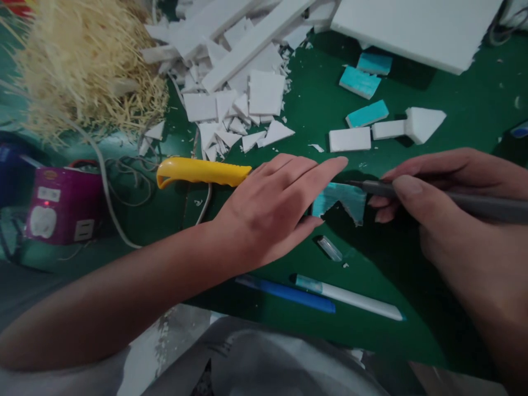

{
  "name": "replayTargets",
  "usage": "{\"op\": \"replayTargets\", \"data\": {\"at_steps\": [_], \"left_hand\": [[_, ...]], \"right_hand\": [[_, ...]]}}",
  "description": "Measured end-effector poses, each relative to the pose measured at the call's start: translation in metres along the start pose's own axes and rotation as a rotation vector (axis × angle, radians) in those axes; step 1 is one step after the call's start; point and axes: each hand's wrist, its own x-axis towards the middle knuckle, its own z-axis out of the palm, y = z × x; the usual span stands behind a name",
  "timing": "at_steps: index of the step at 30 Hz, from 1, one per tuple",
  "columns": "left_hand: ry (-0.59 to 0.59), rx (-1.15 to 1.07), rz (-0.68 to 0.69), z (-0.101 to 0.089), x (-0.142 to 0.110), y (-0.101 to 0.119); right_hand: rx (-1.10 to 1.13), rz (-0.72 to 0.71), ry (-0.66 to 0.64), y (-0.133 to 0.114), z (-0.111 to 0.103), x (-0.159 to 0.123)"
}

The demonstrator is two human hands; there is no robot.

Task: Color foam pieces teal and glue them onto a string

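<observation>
My left hand point(275, 212) lies over the left end of a turquoise-faced foam piece point(344, 199), its index finger stretched along the upper edge and its thumb at the lower left. A notch is cut in the piece's lower side. My right hand point(449, 214) grips a slim grey craft knife point(474, 204), whose thin dark tip touches the piece's upper edge. A yellow-handled tool point(202, 171) extends from beneath my left hand; its far end is hidden. Below the piece lies a small clear cap point(329, 248).
A blue pen point(292, 294) and a white pen point(358, 301) lie near the front edge. Beyond my hands are turquoise foam blocks point(359, 82), white foam scraps point(231, 104) and a large white foam slab point(416, 27). Straw point(94, 71) and a purple box point(64, 204) with cords are at left.
</observation>
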Motion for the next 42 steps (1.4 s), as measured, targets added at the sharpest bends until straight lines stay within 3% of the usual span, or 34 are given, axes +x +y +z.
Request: {"op": "replayTargets", "data": {"at_steps": [18,23,30,42], "left_hand": [[0.017,0.044,0.025,-0.0001,-0.0029,0.0002],[0.017,0.037,0.009,0.0005,-0.0023,0.0009],[-0.039,0.012,-0.012,-0.0015,-0.0008,0.0009],[0.001,0.018,0.01,-0.0012,-0.0022,0.0003]], "right_hand": [[-0.101,-0.014,0.029,-0.0019,0.0018,-0.002],[-0.169,0.039,0.05,-0.0068,0.0021,-0.0018],[-0.196,0.01,0.057,-0.0067,0.0023,-0.0023],[-0.176,-0.056,0.047,-0.0027,0.0023,-0.003]]}}
